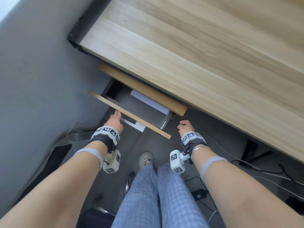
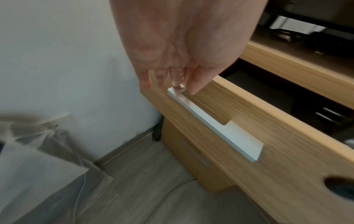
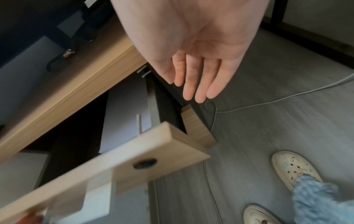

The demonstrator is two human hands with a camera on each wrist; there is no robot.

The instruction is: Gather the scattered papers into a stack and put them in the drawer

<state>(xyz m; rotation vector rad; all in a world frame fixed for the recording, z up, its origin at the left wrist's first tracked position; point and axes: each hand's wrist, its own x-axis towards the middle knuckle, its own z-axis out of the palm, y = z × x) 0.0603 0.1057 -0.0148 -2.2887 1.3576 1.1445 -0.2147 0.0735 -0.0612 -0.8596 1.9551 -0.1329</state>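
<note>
The wooden drawer (image 1: pixel 131 116) stands pulled out under the desk. A stack of white papers (image 1: pixel 149 101) lies flat inside it, toward the right and partly under the desk edge; the papers (image 3: pixel 126 115) also show in the right wrist view. My left hand (image 1: pixel 115 119) is at the left end of the drawer front (image 2: pixel 258 144). Its straight fingers (image 2: pixel 172 86) touch the end of the white handle (image 2: pixel 210 124), with the thumb tip on the wood beside it. My right hand (image 1: pixel 185 125) hangs free to the right of the drawer, palm (image 3: pixel 191 84) open and holding nothing.
The light wooden desk top (image 1: pixel 197 55) overhangs the drawer. A grey wall (image 1: pixel 32 79) is close on the left. Cables (image 1: pixel 263 168) and a black adapter (image 1: pixel 199 194) lie on the grey floor. My legs and a white shoe (image 1: pixel 146 160) are below the drawer. A second drawer front (image 2: pixel 182 151) sits lower.
</note>
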